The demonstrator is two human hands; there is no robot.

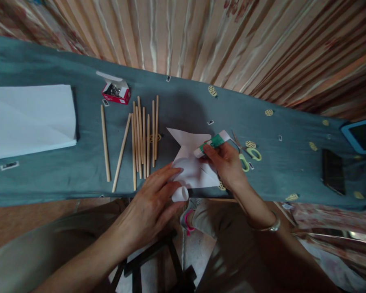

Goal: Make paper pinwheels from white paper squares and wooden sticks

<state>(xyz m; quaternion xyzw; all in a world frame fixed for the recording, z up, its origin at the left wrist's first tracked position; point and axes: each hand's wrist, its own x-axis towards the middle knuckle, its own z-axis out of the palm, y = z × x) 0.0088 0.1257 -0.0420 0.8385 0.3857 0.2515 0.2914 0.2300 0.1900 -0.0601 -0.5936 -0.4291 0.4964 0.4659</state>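
Paper shape [190, 165], white and cut into points, lies at the near edge of the grey-blue tablecloth [271, 179] in the head view; one corner curls into a small roll over that edge.

Just left of the paper shape is a row of wooden sticks [143, 134], laid roughly parallel, with two more set apart further left. Behind the sticks, up and left of the paper shape, a small red box [116, 92] stands with its flap open. Far to the left lies a stack of white sheets [30, 118]. Just right of the paper shape, partly behind the right hand, are scissors [247, 154] with green handles. Well to the right lie a dark phone [333, 171] and a blue-framed case [361, 136]. A striped curtain [201, 36] hangs beyond the table.

The left hand [152, 199] is loosely open, its fingertips pressing on the paper shape's left edge, just beside the curled corner. The right hand [225, 162] is closed around a green-and-white glue stick [212, 143], whose lower end touches the paper shape. Nothing blocks the paper shape except these two hands.
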